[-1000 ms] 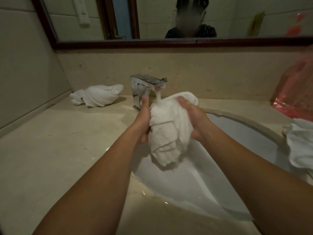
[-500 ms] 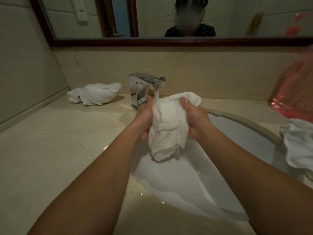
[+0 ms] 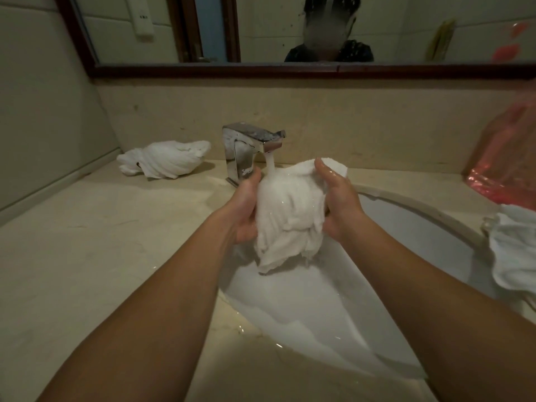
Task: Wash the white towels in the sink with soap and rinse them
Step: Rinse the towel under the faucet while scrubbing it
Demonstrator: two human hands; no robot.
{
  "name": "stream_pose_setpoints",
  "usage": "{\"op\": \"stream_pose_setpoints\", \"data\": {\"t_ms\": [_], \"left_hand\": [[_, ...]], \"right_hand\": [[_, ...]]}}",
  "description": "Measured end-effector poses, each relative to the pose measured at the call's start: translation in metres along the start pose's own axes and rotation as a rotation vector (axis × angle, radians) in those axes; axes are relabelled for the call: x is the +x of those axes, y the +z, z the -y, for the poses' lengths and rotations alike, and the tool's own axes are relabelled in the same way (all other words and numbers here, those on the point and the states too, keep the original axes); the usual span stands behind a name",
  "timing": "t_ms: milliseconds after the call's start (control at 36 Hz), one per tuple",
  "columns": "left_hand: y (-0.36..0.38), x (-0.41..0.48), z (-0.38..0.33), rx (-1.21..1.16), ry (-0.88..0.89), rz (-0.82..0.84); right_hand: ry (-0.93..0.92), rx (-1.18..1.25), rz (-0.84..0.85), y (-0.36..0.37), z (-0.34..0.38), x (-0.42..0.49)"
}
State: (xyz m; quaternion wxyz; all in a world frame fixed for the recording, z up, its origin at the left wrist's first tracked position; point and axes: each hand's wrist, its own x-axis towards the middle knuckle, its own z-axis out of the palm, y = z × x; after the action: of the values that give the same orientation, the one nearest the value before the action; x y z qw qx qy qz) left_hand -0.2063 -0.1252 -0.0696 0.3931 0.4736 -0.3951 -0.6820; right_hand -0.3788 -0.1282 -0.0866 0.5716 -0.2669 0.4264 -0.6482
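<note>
A bunched wet white towel [image 3: 288, 216] hangs above the white sink [image 3: 406, 227], right under the running stream from the chrome faucet [image 3: 246, 152]. My left hand [image 3: 246, 210] grips its left side with fingers wrapped behind the cloth. My right hand [image 3: 338, 201] grips the right side, fingers curled over the top fold. Water runs over the towel's top and drips from its lower end. A second twisted white towel [image 3: 165, 159] lies on the counter to the left of the faucet. A third white towel [image 3: 513, 250] lies at the sink's right rim.
A beige stone counter [image 3: 87, 256] surrounds the sink, with wet patches near the basin's front edge. A pink plastic bag [image 3: 504, 161] stands at the back right. A dark-framed mirror [image 3: 290, 68] runs along the wall above the backsplash.
The towel has been bunched tighter between both hands and shifted so that the water stream now falls on its top. My hands have moved slightly around it.
</note>
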Motion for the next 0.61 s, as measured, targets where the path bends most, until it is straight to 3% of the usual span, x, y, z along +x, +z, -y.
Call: {"op": "stream_pose_setpoints", "data": {"t_ms": [222, 333, 444, 611], "left_hand": [[-0.009, -0.001, -0.008, -0.038, 0.087, -0.058], [-0.016, 0.005, -0.006, -0.115, -0.039, -0.04], [-0.007, -0.003, -0.004, -0.124, -0.103, 0.031], [-0.002, -0.006, -0.005, -0.194, 0.023, 0.105]], "right_hand": [[-0.055, 0.064, -0.175, -0.004, 0.008, -0.001], [-0.05, 0.064, -0.233, -0.008, 0.012, -0.002], [-0.026, 0.066, -0.246, -0.011, 0.008, 0.003], [0.003, 0.048, -0.216, -0.002, 0.001, 0.004]]}}
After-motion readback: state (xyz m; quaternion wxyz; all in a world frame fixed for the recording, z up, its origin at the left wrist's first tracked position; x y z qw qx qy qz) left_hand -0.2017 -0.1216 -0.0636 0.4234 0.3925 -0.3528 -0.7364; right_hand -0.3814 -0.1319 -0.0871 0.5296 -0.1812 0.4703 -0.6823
